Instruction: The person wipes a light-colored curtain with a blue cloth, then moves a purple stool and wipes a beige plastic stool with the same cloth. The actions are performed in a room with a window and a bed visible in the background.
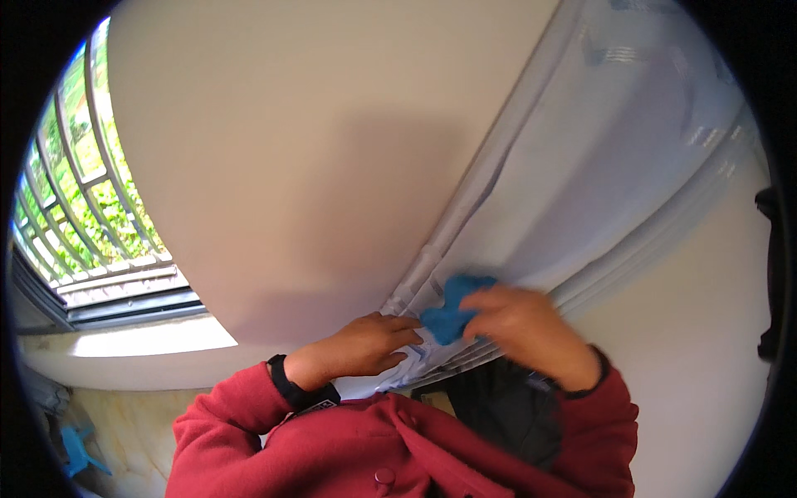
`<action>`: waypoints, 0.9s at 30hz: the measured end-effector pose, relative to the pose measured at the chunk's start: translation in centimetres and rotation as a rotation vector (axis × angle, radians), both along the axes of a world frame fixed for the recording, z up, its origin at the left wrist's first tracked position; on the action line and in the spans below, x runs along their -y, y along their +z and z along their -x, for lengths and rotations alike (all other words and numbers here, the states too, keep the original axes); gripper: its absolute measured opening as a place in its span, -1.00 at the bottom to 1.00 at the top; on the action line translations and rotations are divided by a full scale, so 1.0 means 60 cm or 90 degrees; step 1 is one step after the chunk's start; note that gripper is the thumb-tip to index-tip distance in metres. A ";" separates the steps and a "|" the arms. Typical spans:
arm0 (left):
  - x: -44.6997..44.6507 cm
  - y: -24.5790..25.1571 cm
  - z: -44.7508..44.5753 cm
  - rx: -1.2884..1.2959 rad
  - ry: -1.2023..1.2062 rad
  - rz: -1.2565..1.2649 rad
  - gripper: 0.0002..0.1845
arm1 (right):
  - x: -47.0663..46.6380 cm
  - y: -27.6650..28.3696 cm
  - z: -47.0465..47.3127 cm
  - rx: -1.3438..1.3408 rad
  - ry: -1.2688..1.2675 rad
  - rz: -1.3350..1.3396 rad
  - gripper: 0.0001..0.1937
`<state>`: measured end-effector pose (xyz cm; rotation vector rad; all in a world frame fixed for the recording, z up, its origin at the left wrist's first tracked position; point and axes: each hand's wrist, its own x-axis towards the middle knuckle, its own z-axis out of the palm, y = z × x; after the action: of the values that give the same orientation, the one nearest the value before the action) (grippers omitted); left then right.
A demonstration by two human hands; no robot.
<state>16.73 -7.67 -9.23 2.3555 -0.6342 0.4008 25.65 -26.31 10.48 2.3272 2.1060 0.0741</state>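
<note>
A crumpled bright blue cloth (449, 309) is pinched in the fingers of my right hand (523, 327), which is slightly blurred. Beneath it stretches a long white fabric with grey-blue patterning (548, 180), running from below my hands up to the top right. My left hand (373, 343) lies at the near end of this fabric, palm down, with its fingers apart. Its fingertips are beside the blue cloth; whether they touch it I cannot tell. A black band (302, 389) circles my left wrist.
A plain pale wall (299, 155) borders the fabric. At the left is a barred window (87, 168) with a sunlit sill (149, 336). A light-blue plastic object (80, 451) sits on the marbled floor (134, 429). Dark material (504, 411) shows below my right hand.
</note>
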 end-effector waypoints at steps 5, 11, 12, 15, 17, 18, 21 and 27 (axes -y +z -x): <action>-0.002 0.035 -0.004 0.105 0.080 0.106 -0.42 | 0.070 0.050 -0.018 0.193 -0.039 -0.759 -0.75; -0.026 0.080 0.015 0.189 0.167 0.227 -0.23 | 0.035 -0.066 -0.035 -0.030 -0.034 -0.128 -0.75; -0.026 0.089 0.020 0.202 0.154 0.230 -0.22 | 0.025 -0.075 -0.032 -0.123 -0.061 -0.194 -0.72; -0.011 0.112 0.027 0.259 0.075 0.264 -0.14 | 0.004 -0.073 -0.019 -0.321 -0.094 -0.409 -0.65; -0.001 0.117 0.029 0.301 0.053 0.286 -0.08 | -0.015 -0.064 -0.003 -0.341 -0.093 -0.594 -0.63; 0.003 0.114 0.029 0.320 0.065 0.296 -0.06 | -0.025 -0.063 0.004 -0.259 -0.064 -0.563 -0.65; -0.004 0.091 0.035 0.319 0.200 0.344 -0.28 | -0.065 -0.085 0.025 -0.394 0.015 -0.519 -0.64; -0.107 0.186 0.074 0.550 0.451 0.184 -0.63 | -0.090 -0.148 0.018 -0.601 0.007 -0.486 -0.61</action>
<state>12.32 -1.23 1.93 1.9838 -0.0413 1.7403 24.56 -20.90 1.61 3.2320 2.8693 -0.3604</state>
